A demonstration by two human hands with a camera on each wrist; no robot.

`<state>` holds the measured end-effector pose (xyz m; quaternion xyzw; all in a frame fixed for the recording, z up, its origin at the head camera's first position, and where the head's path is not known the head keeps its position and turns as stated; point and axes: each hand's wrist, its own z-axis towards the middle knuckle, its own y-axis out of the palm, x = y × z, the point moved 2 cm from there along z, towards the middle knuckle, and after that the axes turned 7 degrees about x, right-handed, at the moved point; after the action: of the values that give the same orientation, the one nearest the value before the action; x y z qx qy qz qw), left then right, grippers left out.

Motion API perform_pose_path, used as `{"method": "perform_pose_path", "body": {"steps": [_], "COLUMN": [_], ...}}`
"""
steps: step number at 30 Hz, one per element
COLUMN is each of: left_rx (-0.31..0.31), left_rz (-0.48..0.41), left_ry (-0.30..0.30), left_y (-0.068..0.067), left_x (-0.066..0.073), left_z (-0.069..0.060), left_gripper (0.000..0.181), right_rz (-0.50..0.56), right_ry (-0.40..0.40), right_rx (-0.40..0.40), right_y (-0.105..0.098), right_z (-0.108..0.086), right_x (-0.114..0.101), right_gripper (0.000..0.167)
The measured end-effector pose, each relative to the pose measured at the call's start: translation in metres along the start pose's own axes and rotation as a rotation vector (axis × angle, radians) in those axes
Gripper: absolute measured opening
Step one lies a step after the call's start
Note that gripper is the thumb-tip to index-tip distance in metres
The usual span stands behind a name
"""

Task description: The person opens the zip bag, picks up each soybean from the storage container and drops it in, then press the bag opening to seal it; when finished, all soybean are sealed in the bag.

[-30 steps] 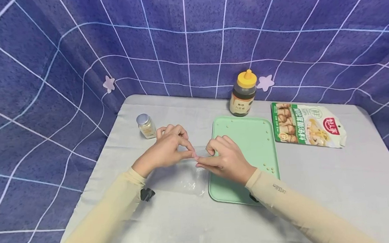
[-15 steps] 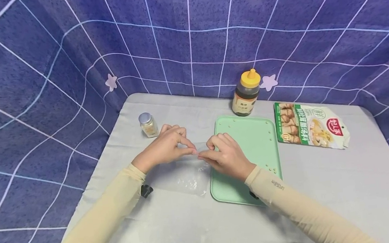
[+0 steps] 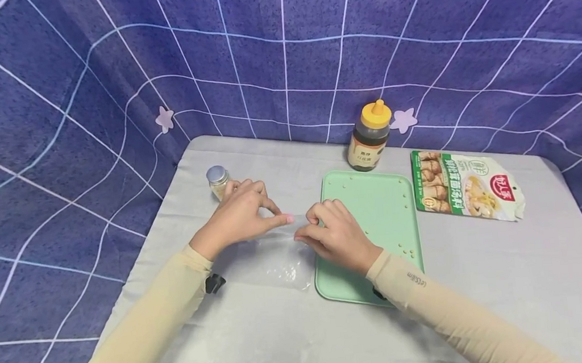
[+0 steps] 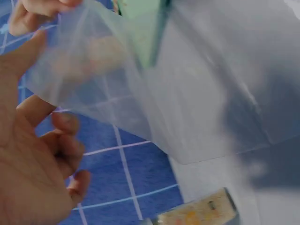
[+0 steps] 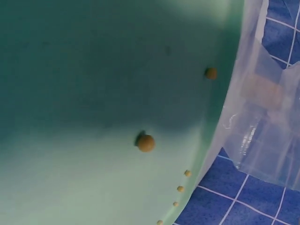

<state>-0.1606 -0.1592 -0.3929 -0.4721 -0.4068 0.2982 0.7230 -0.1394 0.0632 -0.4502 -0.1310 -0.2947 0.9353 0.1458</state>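
Head view shows me the left hand (image 3: 239, 215) and the right hand (image 3: 337, 232) each pinching the upper edge of a clear plastic bag (image 3: 272, 265) near seven o'clock, with a green tray (image 3: 382, 208) at its three, a yellow-capped squeeze bottle (image 3: 368, 141) at the tray's twelve and a silver-lidded jar (image 3: 217, 176) at the bag's eleven. On the left wrist feed I see the bag running between thumb and finger, the jar at five o'clock. Right wrist gives me small tan balls (image 5: 146, 143) on the tray, the bag at three o'clock.

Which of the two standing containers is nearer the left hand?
The small silver-lidded jar, partly hidden by the left hand; the yellow-capped bottle stands farther off.
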Motion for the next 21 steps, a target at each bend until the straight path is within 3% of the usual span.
{"method": "perform_pose_path", "body": {"steps": [4,8,12,16,18,21], "left_rx": [-0.046,-0.059,-0.068,-0.082,-0.074,-0.021], "left_rz": [0.013,-0.038,-0.121,-0.168,-0.156,-0.045], "left_ry": [0.003,0.007,-0.025,-0.032,-0.021,-0.001], "left_y": [-0.008,-0.006,-0.004,-0.005,-0.006,-0.007], "left_x": [0.008,0.006,0.0,-0.004,-0.005,-0.01], "left_z": [-0.011,-0.014,-0.013,-0.012,-0.011,-0.008], "left_gripper": [0.023,0.009,0.008,0.009,0.01,0.012], "right_rz": [-0.012,-0.018,-0.025,-0.039,-0.042,-0.041], "right_ry": [0.002,0.003,-0.022,-0.032,-0.025,-0.044], "right_rx": [0.007,0.034,0.047,0.038,0.035,0.015], "right_y": [-0.003,-0.004,0.001,0.009,0.011,0.011], "right_z": [0.004,0.007,0.015,0.024,0.025,0.024], "right_x": [0.0,-0.002,-0.008,-0.013,-0.015,-0.019], "right_gripper": [0.008,0.011,0.015,0.007,0.004,0.004]}}
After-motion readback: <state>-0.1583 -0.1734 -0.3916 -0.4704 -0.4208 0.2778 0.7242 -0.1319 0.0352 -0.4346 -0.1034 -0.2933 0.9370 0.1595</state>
